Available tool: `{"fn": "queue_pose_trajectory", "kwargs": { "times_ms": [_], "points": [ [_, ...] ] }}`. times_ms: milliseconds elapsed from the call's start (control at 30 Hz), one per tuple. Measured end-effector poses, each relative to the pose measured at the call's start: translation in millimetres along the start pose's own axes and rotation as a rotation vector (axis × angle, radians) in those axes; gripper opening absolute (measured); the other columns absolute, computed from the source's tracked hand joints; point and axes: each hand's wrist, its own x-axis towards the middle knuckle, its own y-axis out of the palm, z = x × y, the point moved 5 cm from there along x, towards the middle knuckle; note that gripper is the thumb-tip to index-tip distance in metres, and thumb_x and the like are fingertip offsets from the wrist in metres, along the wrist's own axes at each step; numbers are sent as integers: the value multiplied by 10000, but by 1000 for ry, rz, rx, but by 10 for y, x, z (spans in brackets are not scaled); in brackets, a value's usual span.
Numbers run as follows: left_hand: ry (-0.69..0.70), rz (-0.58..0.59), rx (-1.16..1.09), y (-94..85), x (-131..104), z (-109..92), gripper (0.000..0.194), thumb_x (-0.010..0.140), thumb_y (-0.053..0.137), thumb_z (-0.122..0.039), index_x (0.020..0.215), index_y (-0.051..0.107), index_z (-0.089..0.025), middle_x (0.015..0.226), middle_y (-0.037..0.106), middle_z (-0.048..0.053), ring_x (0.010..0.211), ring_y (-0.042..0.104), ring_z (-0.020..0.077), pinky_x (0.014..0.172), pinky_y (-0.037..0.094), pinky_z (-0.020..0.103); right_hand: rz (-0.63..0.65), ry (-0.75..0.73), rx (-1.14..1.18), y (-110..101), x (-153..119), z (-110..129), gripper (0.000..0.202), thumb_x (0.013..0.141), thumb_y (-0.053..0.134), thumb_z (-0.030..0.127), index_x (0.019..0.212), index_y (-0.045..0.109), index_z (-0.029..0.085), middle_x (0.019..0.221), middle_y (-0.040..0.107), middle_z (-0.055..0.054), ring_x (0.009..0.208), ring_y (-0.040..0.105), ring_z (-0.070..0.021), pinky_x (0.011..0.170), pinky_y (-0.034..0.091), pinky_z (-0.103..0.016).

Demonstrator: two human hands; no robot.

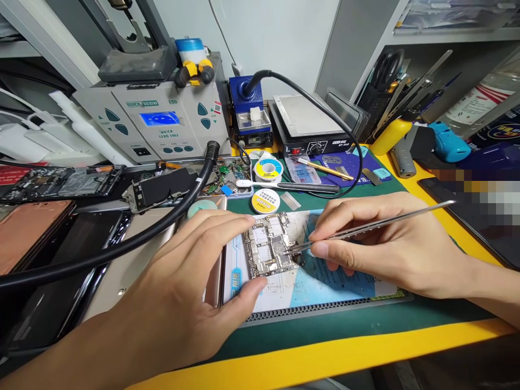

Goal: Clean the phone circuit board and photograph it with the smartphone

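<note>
A phone circuit board [271, 245] lies on a blue and white printed work pad [284, 295]. My left hand [199, 265] grips the board by its left side, thumb at the lower edge and fingers at the upper edge. Metal tweezers [377, 221] are pinched between the thumb and fingers of my right hand [369, 244]. Their tips reach the middle of the board, near a square chip area; whether they hold anything there is too small to tell. A small dark part [299, 260] shows at the board's right edge.
A hot air station [154, 108] stands at the back left, and its black hose [162, 230] crosses above several phones. Behind the pad sit a solder spool [268, 168], a round tin [265, 201] and a soldering iron [292, 187]. A heating plate [309, 116] is farther back.
</note>
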Motion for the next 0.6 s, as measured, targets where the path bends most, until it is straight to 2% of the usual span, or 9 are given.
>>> {"fn": "queue_pose_trajectory", "kwargs": {
  "times_ms": [333,600],
  "points": [
    [4,7,15,-14,15,-14,538,910,718,-252,1404,524,-167,1345,707,92,1294,633,206,1191,484,343,-6,-65,-94,-8,-3,38,144,731,981,221,774,849,184,712,776,-14,515,641,-107,443,511,-177],
    [46,25,7,-2,-5,-11,542,898,717,-208,1398,528,-113,1369,675,126,1335,579,218,1231,415,354,10,-97,-118,0,-3,48,113,764,957,202,784,847,185,724,778,-12,521,657,-102,459,539,-166]
  ]
}}
